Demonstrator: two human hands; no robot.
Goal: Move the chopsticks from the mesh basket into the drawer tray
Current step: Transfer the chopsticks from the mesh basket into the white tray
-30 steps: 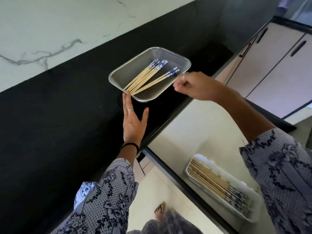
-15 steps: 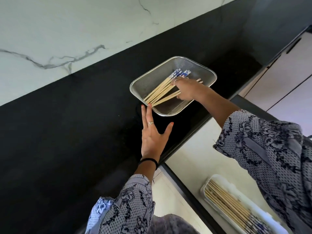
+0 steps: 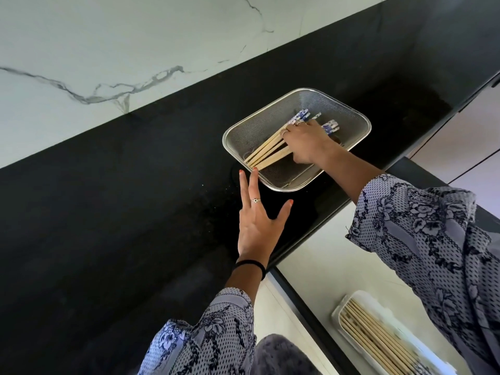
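Note:
A silver mesh basket [image 3: 243, 131] sits on the black counter near its front edge. Several wooden chopsticks [image 3: 266, 152] with blue-and-white patterned ends lie in it. My right hand [image 3: 308, 143] is inside the basket, lying over the chopsticks with its fingers curled around the bundle. My left hand [image 3: 257, 226] rests flat on the counter, fingers spread, its fingertips touching the basket's near corner. At the lower right a white drawer tray [image 3: 338, 312] in the open drawer holds several more chopsticks [image 3: 378, 339].
The black counter [image 3: 121, 212] runs diagonally under a white marble backsplash [image 3: 108, 50]. The open drawer's pale floor [image 3: 319, 266] lies below the counter edge. Pale cabinet fronts [image 3: 465, 147] stand at the right.
My right hand went from the basket's right rim into the basket and closed over the chopsticks. The view shifted, so the basket appears further right. My left hand stayed on the counter.

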